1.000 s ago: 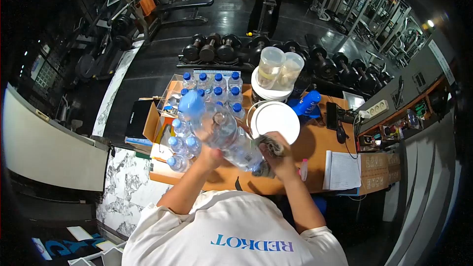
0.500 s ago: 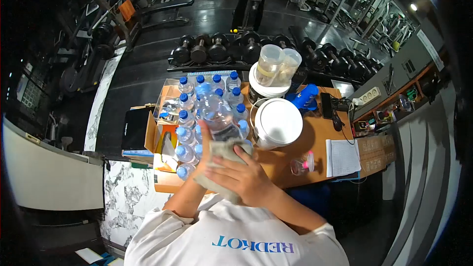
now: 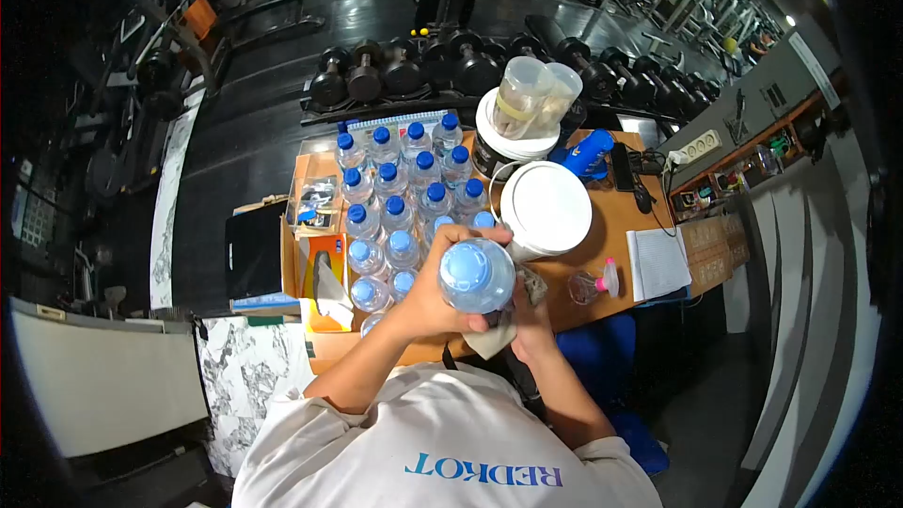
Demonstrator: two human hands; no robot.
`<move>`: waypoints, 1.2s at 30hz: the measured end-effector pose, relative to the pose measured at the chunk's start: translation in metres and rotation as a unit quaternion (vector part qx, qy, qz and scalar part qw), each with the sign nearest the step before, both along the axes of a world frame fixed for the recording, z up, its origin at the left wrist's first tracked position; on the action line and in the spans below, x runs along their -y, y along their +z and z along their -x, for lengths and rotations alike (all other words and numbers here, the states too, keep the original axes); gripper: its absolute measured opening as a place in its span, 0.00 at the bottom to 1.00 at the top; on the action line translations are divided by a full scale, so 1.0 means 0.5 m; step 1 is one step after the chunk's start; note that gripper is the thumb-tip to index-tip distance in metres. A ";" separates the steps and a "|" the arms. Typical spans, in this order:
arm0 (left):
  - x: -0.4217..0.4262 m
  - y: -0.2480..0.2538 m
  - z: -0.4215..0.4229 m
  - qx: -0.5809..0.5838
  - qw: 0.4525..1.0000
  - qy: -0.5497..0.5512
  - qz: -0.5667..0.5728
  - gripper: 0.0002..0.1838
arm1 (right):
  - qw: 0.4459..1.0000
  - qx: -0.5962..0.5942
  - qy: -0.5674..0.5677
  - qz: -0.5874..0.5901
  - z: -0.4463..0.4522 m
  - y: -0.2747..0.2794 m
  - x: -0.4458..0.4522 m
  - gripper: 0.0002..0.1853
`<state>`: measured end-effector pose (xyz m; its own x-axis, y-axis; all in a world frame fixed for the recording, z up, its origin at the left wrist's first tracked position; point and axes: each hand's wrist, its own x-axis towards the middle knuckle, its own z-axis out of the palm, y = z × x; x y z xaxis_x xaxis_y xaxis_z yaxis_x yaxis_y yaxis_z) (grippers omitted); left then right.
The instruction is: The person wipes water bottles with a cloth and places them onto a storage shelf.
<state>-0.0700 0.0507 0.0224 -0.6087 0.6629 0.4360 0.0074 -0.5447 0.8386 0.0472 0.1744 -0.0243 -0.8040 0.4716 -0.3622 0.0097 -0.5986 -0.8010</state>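
Note:
My left hand (image 3: 431, 293) is wrapped around a clear plastic water bottle (image 3: 499, 284) with a light blue cap, which points up toward me. On the bottle's right side, lower down, my right hand (image 3: 532, 327) grips a pale cloth (image 3: 491, 341) against it. The bottle's lower part is hidden beneath its top and my hands. Just beyond my hands, several smaller water bottles (image 3: 396, 214) with blue caps stand in rows on the wooden table (image 3: 602, 226).
Right of the bottles stands a white-lidded bucket (image 3: 547, 209); behind it, another bucket (image 3: 523, 143) carries clear containers (image 3: 523, 94). A blue shaker (image 3: 588, 152), pink-tipped clear item (image 3: 585, 288) and notebook (image 3: 658, 263) lie rightward. An orange-yellow box (image 3: 329, 315) is at left. Dumbbells (image 3: 403, 66) line the floor beyond.
The large bottle has swung from leaning away to cap-up toward me and come nearer. My right hand and the cloth have shifted from its front to its lower right side. The view has shifted slightly.

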 end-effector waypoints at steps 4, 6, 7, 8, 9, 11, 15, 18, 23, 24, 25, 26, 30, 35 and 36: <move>0.028 -0.027 0.012 0.025 0.991 -0.081 0.099 0.57 | 0.998 0.024 0.037 -0.053 -0.036 -0.027 -0.009 0.17; 0.018 -0.060 0.008 0.085 0.992 -0.090 0.030 0.56 | 0.994 0.022 0.032 -0.102 -0.042 -0.040 -0.006 0.17; 0.014 -0.067 0.002 0.145 0.984 -0.095 -0.038 0.55 | 0.994 0.020 0.033 -0.105 -0.052 -0.040 -0.007 0.17; 0.009 -0.070 -0.009 0.198 0.974 -0.084 -0.071 0.54 | 0.977 0.063 0.095 -0.178 -0.063 -0.040 -0.014 0.17; 0.014 -0.071 -0.009 0.194 0.975 -0.084 -0.075 0.54 | 0.950 0.104 0.155 -0.250 -0.067 -0.029 -0.013 0.17; 0.021 -0.076 0.000 0.393 0.912 -0.070 -0.096 0.51 | 0.941 0.056 0.136 -0.305 -0.063 0.004 -0.012 0.18; 0.036 -0.029 0.021 0.398 0.910 0.008 -0.114 0.48 | 0.852 -0.056 0.154 -0.497 -0.027 0.182 -0.046 0.26; 0.040 -0.018 0.017 0.406 0.912 0.033 -0.060 0.49 | 0.849 -0.137 0.015 -0.509 0.018 0.256 -0.062 0.24; -0.014 0.014 -0.057 0.412 0.898 0.157 0.006 0.49 | 0.573 -0.251 0.188 -0.757 0.097 0.327 -0.001 0.32; -0.011 0.003 -0.062 0.412 0.896 0.166 0.001 0.49 | 0.580 -0.223 0.286 -0.730 0.088 0.313 0.040 0.31; 0.001 -0.023 -0.059 0.430 0.892 0.125 -0.062 0.49 | 0.517 -0.237 0.285 -0.771 0.078 0.273 0.076 0.30; 0.019 -0.052 -0.050 0.443 0.883 0.086 -0.128 0.48 | 0.450 -0.255 0.283 -0.808 0.066 0.235 0.091 0.29; 0.082 -0.076 -0.047 0.430 0.863 0.174 -0.201 0.47 | 0.428 -0.379 0.424 -0.703 0.014 0.189 0.048 0.26; 0.116 0.033 -0.118 0.384 0.812 0.406 -0.166 0.49 | 0.618 -0.322 0.533 -0.480 0.007 0.156 -0.088 0.21; 0.125 0.039 -0.138 0.382 0.804 0.417 -0.184 0.49 | 0.652 -0.268 0.525 -0.477 0.002 0.144 -0.115 0.21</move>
